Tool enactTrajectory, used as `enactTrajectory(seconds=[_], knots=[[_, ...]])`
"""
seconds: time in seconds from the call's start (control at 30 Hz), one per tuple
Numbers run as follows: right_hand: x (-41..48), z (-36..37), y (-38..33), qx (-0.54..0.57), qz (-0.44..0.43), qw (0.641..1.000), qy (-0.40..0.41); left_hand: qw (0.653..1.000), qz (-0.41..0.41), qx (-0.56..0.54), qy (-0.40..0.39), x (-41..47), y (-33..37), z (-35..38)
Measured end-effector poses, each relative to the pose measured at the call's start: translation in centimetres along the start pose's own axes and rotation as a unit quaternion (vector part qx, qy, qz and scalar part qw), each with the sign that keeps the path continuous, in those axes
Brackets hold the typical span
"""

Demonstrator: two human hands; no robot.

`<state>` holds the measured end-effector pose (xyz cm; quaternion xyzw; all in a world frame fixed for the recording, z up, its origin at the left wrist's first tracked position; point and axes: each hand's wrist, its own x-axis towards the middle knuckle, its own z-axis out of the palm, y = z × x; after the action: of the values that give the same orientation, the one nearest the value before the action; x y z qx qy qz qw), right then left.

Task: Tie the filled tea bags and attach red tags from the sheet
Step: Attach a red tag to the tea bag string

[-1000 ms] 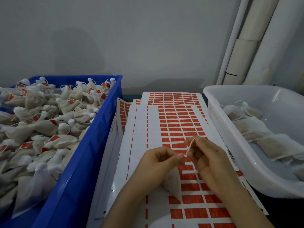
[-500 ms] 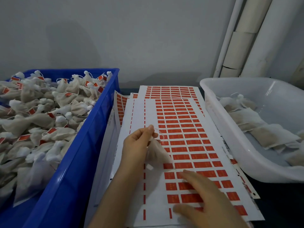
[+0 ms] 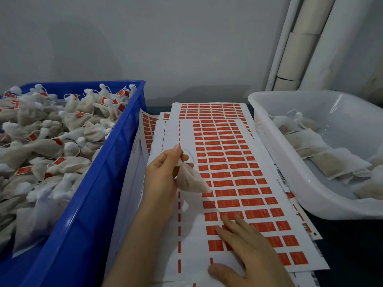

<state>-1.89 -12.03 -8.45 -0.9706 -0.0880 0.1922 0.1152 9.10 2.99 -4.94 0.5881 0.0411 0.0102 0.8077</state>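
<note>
My left hand (image 3: 163,172) pinches the knotted neck of a filled tea bag (image 3: 190,180), which hangs above the sheet of red tags (image 3: 234,162); a thin loop of string curls from the knot. Near the sheet's front, my right hand (image 3: 248,251) lies flat with straight fingers, fingertips touching red tags in the lower rows. The sheet lies on top of several more tag sheets between the two bins.
A blue crate (image 3: 87,204) on the left is heaped with tied, tagged tea bags. A white tub (image 3: 275,146) on the right holds several flat untied bags. White pipes (image 3: 300,44) stand against the grey wall behind.
One second ago both hands worked the string at the bag's neck. Since then the right hand dropped onto the sheet's lower rows, and the left hand lifted the bag up and leftwards.
</note>
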Motion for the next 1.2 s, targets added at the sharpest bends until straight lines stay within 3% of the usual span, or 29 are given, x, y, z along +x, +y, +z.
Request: enactTrajectory(seconds=[0.2,0.4,0.6,0.67,0.77,0.8,0.9,1.0,1.2], knots=[[-0.5,0.4,-0.7,0.036,0.027,0.997,0.065,1.000,0.011,-0.003,-0.028,-0.1,0.0,-0.1],[-0.7,0.0,-1.3,0.094,0.035,0.993,0.066,0.999,-0.006,0.003,-0.053,-0.3,-0.4,0.4],[-0.6,0.4,-1.5,0.030,0.037,0.994,0.095,0.997,0.002,0.029,-0.071,-0.8,-0.6,0.8],[-0.8,0.1,-1.8,-0.021,0.017,0.990,0.142,0.997,0.000,0.030,-0.073,-0.8,-0.7,0.8],[-1.3,-0.9,-2.2,0.003,0.033,0.991,0.130,0.996,-0.012,0.021,-0.080,-0.8,-0.8,1.0],[-0.9,-0.1,-1.9,-0.009,0.007,0.986,0.164,0.996,-0.018,0.021,-0.084,-0.9,-1.0,1.1],[-0.6,0.8,-1.1,-0.027,0.027,0.998,0.057,0.995,-0.031,0.028,-0.096,-1.2,-1.3,1.5],[-0.4,1.3,-1.0,-0.050,0.017,0.996,0.070,0.993,-0.038,0.033,-0.107,-1.4,-1.5,1.7],[-0.6,1.4,-2.1,0.015,0.048,0.992,0.113,0.990,-0.077,0.018,-0.113,-1.4,-1.7,1.8]])
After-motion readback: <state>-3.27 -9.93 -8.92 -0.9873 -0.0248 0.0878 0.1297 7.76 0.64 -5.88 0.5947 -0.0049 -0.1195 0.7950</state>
